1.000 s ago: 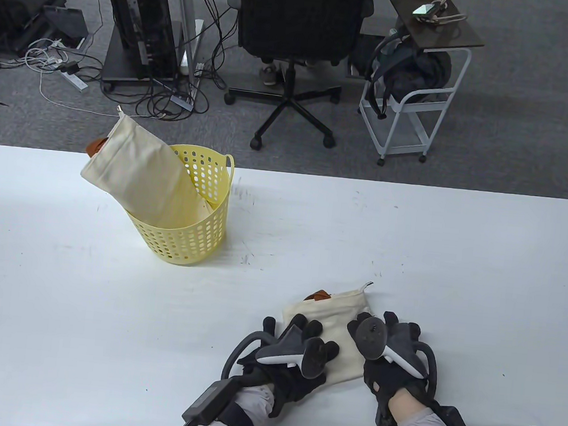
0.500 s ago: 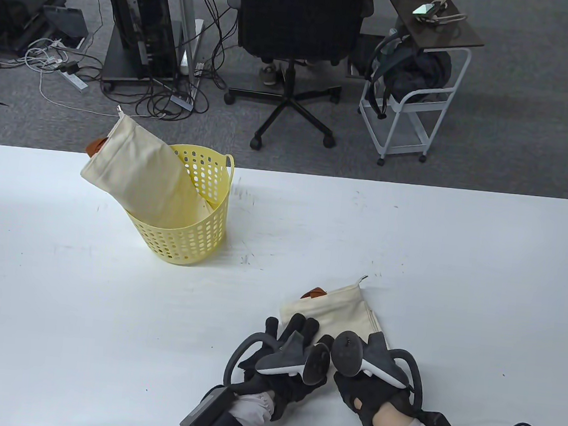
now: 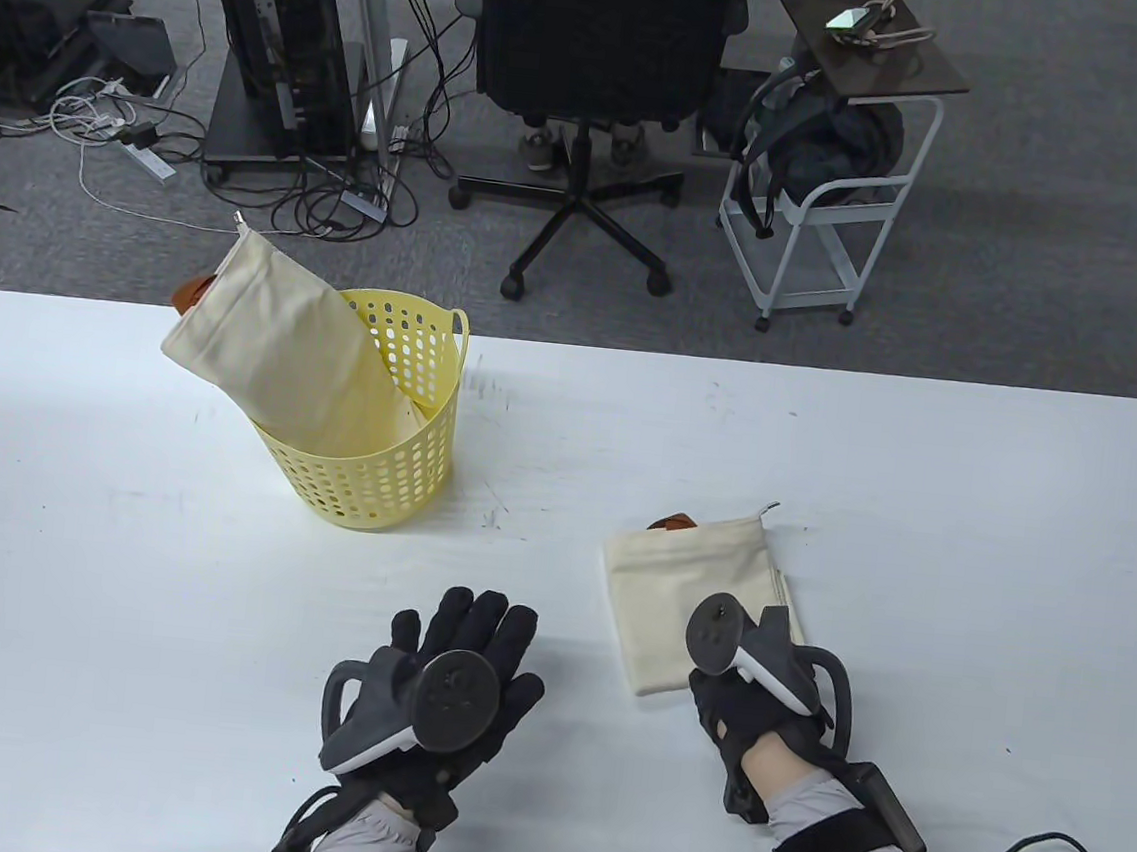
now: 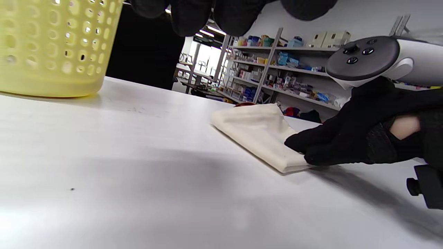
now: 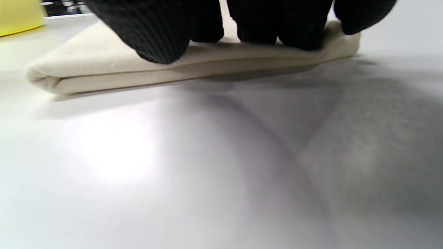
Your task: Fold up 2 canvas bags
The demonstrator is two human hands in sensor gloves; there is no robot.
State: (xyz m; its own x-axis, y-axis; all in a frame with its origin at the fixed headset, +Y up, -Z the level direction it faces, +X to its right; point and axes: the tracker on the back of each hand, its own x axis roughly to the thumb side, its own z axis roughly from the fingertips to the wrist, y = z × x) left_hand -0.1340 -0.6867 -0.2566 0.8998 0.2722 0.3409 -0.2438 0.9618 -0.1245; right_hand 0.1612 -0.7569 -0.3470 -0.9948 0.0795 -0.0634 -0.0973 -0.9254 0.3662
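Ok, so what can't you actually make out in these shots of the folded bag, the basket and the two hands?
- Right hand: table view, the tracker covers its fingers on the folded bag.
- Bag in the basket: its lower end is hidden inside the yellow basket.
- Folded bag's far side: right wrist view, fingers block it.
- Left hand: left wrist view, only blurred fingertips at the top edge.

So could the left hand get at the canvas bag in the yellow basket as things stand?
Probably yes: the left hand is open and empty, with bare table between it and the bag sticking out of the basket.
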